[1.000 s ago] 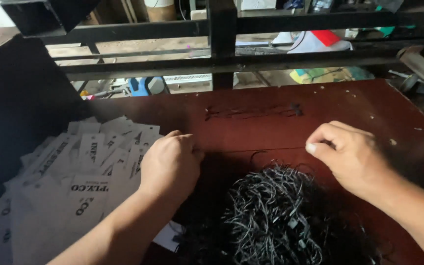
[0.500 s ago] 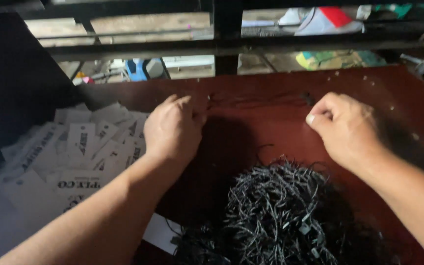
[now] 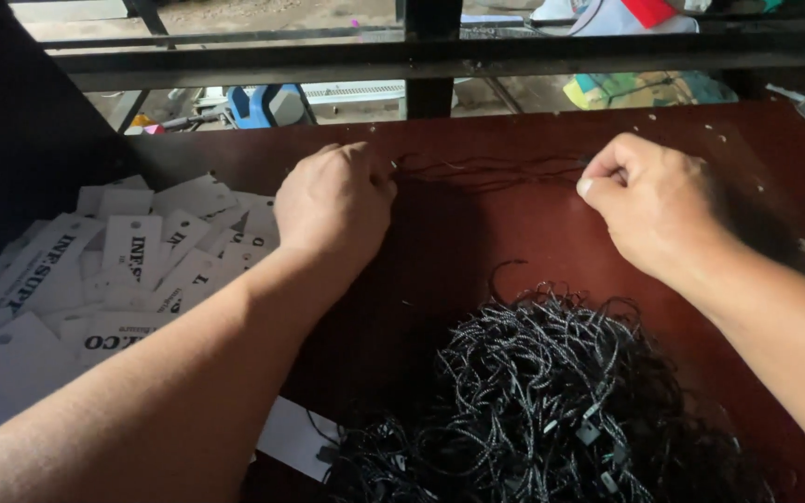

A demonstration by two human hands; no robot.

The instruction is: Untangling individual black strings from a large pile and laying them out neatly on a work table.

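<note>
Tag pile: White paper hang tags (image 3: 95, 270) with dark print lie heaped in overlapping layers, left of the left hand, spilling toward the near edge.
Left hand: The left hand (image 3: 335, 200) rests knuckles-up on the tabletop, fingers curled shut on one end of a bunch of thin black strings (image 3: 491, 170).
Strings: The strings run taut and nearly level between the two grips, lying just over the wood at the far side of the table.
Right hand: The right hand (image 3: 649, 205) pinches the other end of the strings, thumb pressed against forefinger.
Cord heap: Nearer the person than both grips, and below the gap between them, a dense tangle of black-and-white braided cord loops (image 3: 542, 401) with small plastic fasteners sits on the table.
Surface: A dark reddish-brown wooden tabletop (image 3: 514, 242), dotted with pale specks beyond the right hand.
Left wall: A black panel (image 3: 20, 121) rises behind the tag pile.
Room: Past the grips a black metal rail (image 3: 421, 56) crosses the view; through it show a pale floor, a blue object (image 3: 253, 102) and coloured clutter (image 3: 645, 88) in daylight.
</note>
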